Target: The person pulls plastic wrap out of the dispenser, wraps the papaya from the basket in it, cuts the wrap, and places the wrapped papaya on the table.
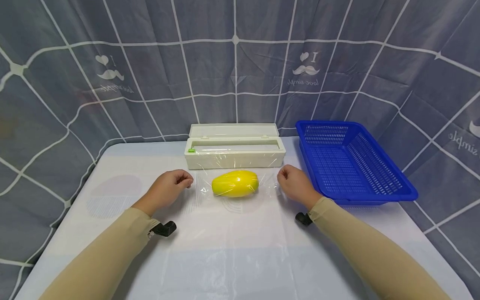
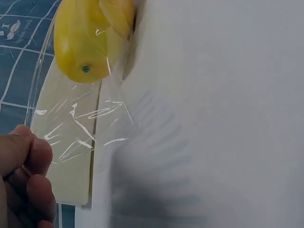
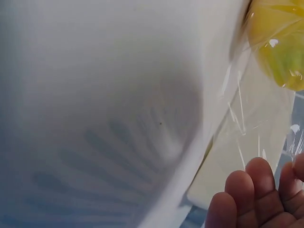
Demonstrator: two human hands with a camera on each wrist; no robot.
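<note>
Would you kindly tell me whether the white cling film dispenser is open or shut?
The white cling film dispenser is open: its lid is swung back, exposing the white roll inside.

Gridded grey curtain (image 1: 213, 68), pale table (image 1: 232, 271)

A blue slotted basket (image 1: 333, 164) sits on the right of the white counter (image 1: 240, 271). Behind hangs a grey curtain (image 1: 210, 68) with white lines, hearts, moustaches and mirrored lettering.

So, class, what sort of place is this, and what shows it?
Probably a makeshift tabletop workspace: grid-patterned fabric hangs behind a covered table bearing an open cling film dispenser and blue plastic basket.
</note>
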